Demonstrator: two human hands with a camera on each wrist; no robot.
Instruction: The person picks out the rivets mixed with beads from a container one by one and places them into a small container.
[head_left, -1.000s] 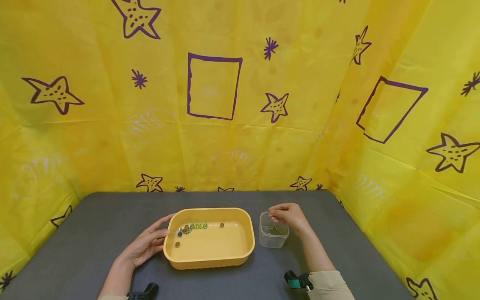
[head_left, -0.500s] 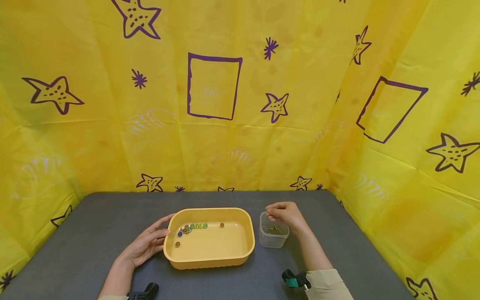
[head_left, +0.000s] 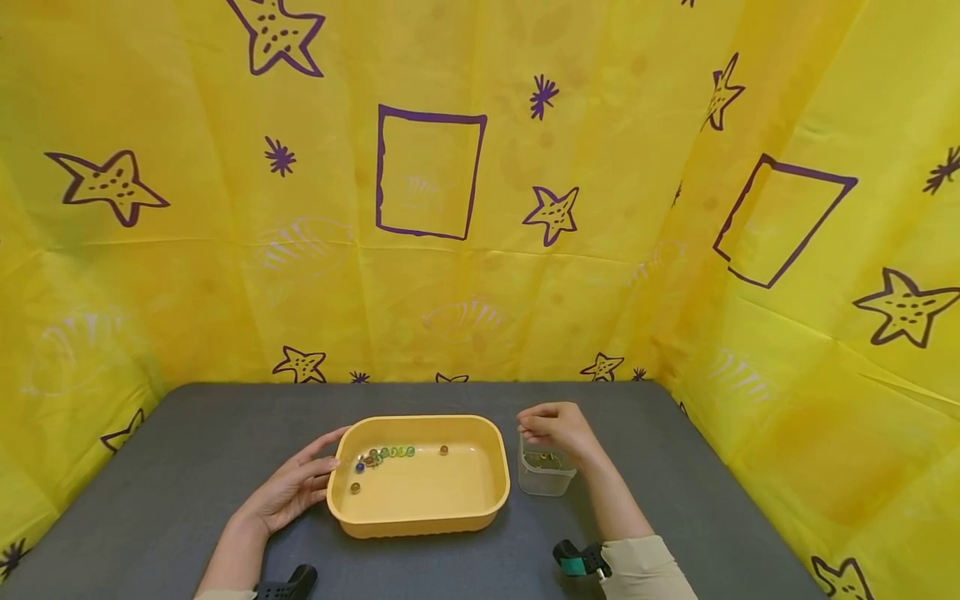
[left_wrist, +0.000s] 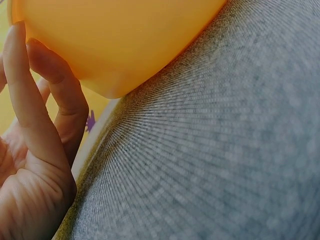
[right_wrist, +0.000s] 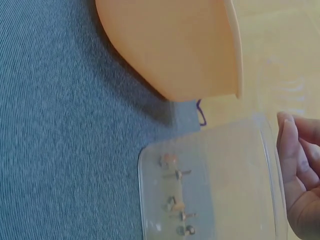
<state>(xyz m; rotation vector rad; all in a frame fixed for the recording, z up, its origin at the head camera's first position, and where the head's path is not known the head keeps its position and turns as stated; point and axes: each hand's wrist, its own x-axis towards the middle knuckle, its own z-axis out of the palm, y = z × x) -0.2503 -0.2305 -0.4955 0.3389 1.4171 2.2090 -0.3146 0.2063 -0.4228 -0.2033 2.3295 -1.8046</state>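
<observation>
A yellow rectangular tray (head_left: 420, 527) holds glass marbles (head_left: 393, 452), most along its far left side and one brown marble (head_left: 444, 450) towards the right. My left hand (head_left: 285, 493) touches the tray's outer left wall with its fingertips. To the tray's right stands a clear plastic tub (head_left: 542, 485), containing several small metal tacks (right_wrist: 184, 216) on its bottom. Over the tub's far left rim, my right hand (head_left: 561, 432) has thumb and fingertips drawn together. Nothing shows between those fingertips (right_wrist: 286, 117) in the right wrist view, and I cannot tell if they pinch something small.
A grey cloth-covered table (head_left: 247, 417) lies under everything. Yellow curtains (head_left: 465, 275) printed with purple starfish enclose its back and sides. A narrow strip of table separates tub and tray. Each wrist wears a black strap, such as the right wrist strap (head_left: 581, 558).
My right hand has shifted left, from above the tub's opening to its left rim, fingertips still together. My left hand and the tray have stayed in place.
</observation>
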